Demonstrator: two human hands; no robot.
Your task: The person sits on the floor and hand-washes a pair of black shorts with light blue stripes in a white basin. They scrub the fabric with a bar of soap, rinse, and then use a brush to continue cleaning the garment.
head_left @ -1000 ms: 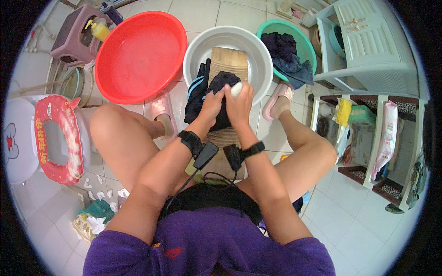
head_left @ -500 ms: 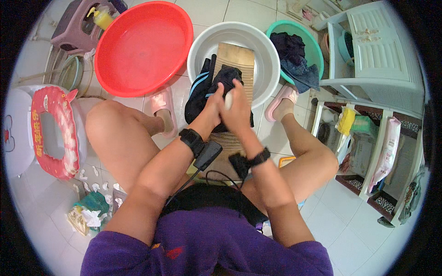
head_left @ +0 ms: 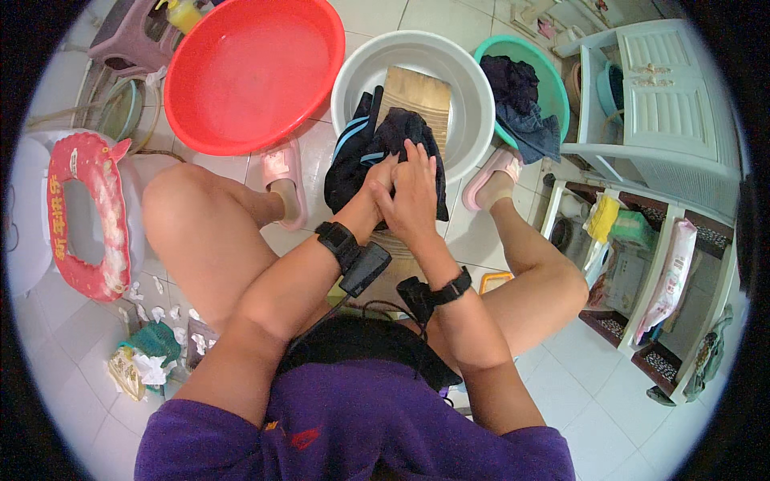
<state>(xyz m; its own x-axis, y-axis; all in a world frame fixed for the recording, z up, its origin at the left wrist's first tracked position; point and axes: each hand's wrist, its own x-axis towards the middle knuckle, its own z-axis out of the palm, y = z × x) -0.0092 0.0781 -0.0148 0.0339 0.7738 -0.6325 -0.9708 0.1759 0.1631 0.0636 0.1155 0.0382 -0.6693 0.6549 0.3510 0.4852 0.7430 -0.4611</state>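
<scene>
A black garment [head_left: 401, 132] with light blue stripes drapes over a wooden washboard [head_left: 425, 96], which leans in a white basin [head_left: 475, 120] in front of me. My left hand [head_left: 370, 196] grips the bunched cloth, its fingertips mostly covered by my other hand. Across it lies my right hand [head_left: 409, 196], fingers stretched forward over the garment and thumb towards the left wrist. The pale bar, like soap, seen between my hands earlier is out of sight; whatever is under the right palm is hidden.
A large red basin [head_left: 257, 80] stands at the left, a green basin [head_left: 525, 56] with dark clothes [head_left: 513, 88] at the right. Beyond that are a white cabinet [head_left: 674, 88] and low shelves [head_left: 634, 264]. Crumpled tissues spill by a small bin [head_left: 152, 345].
My right hand's fingers have straightened over the cloth, and the pale bar has gone out of sight. The garment's bunched part now spreads wider over the board. The whole view has shifted slightly.
</scene>
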